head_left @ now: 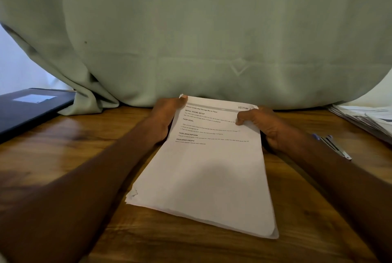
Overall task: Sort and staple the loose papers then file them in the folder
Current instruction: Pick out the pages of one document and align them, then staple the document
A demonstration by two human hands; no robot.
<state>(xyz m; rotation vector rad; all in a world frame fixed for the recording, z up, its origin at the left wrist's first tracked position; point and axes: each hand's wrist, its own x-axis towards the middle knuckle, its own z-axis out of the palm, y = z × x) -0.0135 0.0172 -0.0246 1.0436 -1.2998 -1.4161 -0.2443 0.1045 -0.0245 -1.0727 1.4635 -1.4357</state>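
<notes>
Fingers: left hand (164,117) and right hand (263,123) grip paper stack (209,169), far end | folder (27,107): table (63,148) far-left corner | stapler (334,146): right edge

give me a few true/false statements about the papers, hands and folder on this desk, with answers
1. Both hands grip the paper stack at its far end. True: left hand, right hand.
2. The dark folder lies open under the stack. False: it lies closed at the far left, apart from it.
3. A stapler lies by the right forearm. True.
4. The top sheet is blank. False: it bears printed headings.
5. More papers lie at the far right. True.
</notes>
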